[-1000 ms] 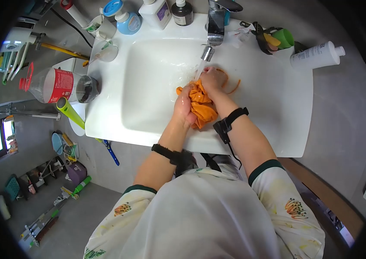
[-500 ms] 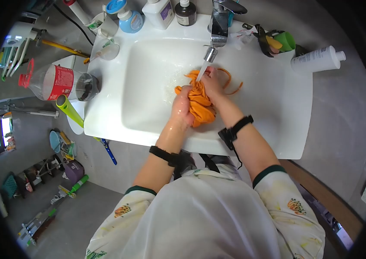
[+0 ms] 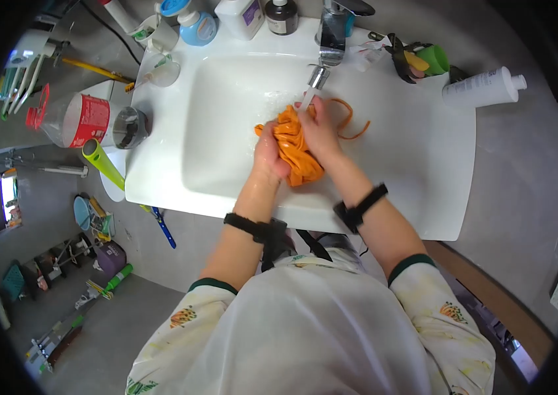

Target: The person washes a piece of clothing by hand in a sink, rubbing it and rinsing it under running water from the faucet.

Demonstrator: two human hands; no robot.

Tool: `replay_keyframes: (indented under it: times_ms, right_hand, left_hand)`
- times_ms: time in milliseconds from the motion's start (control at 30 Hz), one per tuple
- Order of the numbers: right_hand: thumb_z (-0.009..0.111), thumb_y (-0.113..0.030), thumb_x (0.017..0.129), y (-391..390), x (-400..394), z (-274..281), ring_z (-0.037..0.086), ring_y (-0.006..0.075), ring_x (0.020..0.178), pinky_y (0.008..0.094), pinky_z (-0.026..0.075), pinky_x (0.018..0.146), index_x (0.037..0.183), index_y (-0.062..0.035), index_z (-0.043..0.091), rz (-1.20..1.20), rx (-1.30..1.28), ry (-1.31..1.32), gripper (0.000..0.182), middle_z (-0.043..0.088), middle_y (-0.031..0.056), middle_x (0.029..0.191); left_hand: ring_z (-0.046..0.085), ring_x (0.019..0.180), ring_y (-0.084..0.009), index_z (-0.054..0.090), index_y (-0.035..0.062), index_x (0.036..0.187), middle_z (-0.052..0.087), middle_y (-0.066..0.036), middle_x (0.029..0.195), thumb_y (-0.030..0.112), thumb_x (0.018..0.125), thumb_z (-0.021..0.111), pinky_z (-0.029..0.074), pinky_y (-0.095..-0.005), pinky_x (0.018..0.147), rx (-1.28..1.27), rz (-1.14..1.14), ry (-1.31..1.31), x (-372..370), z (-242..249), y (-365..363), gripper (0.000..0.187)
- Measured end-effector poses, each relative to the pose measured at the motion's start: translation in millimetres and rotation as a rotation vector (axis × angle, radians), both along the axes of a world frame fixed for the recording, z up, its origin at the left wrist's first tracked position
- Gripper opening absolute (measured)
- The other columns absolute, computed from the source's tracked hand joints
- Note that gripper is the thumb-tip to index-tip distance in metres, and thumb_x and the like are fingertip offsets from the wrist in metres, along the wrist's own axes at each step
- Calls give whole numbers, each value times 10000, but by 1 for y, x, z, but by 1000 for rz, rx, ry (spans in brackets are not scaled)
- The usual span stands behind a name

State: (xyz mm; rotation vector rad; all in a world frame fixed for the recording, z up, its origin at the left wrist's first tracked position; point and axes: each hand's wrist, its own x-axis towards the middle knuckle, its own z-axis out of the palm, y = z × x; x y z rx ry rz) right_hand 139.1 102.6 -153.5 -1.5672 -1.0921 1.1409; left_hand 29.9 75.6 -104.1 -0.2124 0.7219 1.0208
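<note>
A bunched, wet orange cloth (image 3: 297,155) is held between my two hands over the white sink basin (image 3: 216,131). My left hand (image 3: 268,155) grips its left side, fingers curled round the folds. On the upper right, my right hand (image 3: 320,131) is closed on the fabric. Thin orange strings (image 3: 355,135) trail from it to the right, resting on the basin. Water runs from the faucet spout (image 3: 318,78) onto the top of the cloth and the right fingers. What the cloth is exactly cannot be made out.
Behind the basin stand a blue pump bottle (image 3: 197,29), a white bottle (image 3: 241,18) and a dark bottle (image 3: 282,18). A white bottle (image 3: 483,89) lies at the right edge. On the left are a large red-labelled plastic bottle (image 3: 86,121) and a green handle (image 3: 102,163).
Both hands have shifted slightly left with the orange cloth, and their grip on its folds has changed a little. The water keeps running onto it.
</note>
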Motion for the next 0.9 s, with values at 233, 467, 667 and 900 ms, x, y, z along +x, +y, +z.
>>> replay_keyframes:
  times_ms: [233, 467, 667, 900]
  right_hand:
    - [578, -133, 772, 0, -2, 41, 593, 322, 963, 402, 456, 833, 1057, -12, 551, 228, 188, -349, 310, 634, 159, 1023]
    - [582, -156, 786, -37, -1, 37, 600, 331, 927, 408, 455, 842, 997, -44, 579, 117, 467, -322, 239, 629, 137, 1050]
    - [519, -194, 857, 2, -5, 45, 597, 370, 903, 434, 461, 821, 1046, -24, 576, 241, 17, -492, 261, 625, 161, 1022]
    - [510, -194, 896, -49, -9, 62, 560, 372, 976, 425, 430, 881, 1070, -47, 586, 210, 458, -312, 240, 570, 202, 1105]
  left_hand:
    - [597, 987, -270, 546, 34, 1097, 609, -127, 1079, 293, 956, 382, 468, -410, 926, 111, -25, -134, 5, -24, -12, 337]
    - [596, 992, -265, 546, 35, 1105, 611, -116, 1086, 265, 951, 398, 473, -401, 921, 0, -38, -26, -10, -13, 2, 313]
    - [596, 990, -259, 546, 37, 1103, 612, -114, 1089, 263, 964, 348, 476, -391, 917, -4, -57, 91, 4, -6, -2, 331]
    - [594, 989, -272, 552, 53, 1100, 618, -121, 1085, 349, 961, 331, 465, -392, 924, -44, -11, -3, -16, -9, 12, 395]
